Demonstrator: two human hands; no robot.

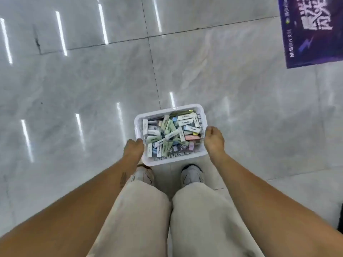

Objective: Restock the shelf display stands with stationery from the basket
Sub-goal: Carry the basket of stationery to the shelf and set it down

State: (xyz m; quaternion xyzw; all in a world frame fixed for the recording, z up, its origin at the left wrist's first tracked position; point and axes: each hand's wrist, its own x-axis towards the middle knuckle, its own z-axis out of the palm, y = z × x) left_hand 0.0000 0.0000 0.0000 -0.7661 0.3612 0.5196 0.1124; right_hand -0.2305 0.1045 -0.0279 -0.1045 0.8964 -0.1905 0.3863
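Hands [134,147] gripping basket [168,162] rims

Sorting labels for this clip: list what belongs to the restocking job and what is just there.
Job:
- white basket
- small stationery boxes piled in it
- left hand and right hand gripping its two ends

Just there:
- purple floor poster
- grey floor tiles
- sneakers

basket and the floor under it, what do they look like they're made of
Basket: looks like white moulded plastic, matt, with perforated mesh walls and a smooth rolled rim. Floor: seemingly polished stone or glazed tile, grey and veined; it mirrors the ceiling lights and shows dark grout lines.
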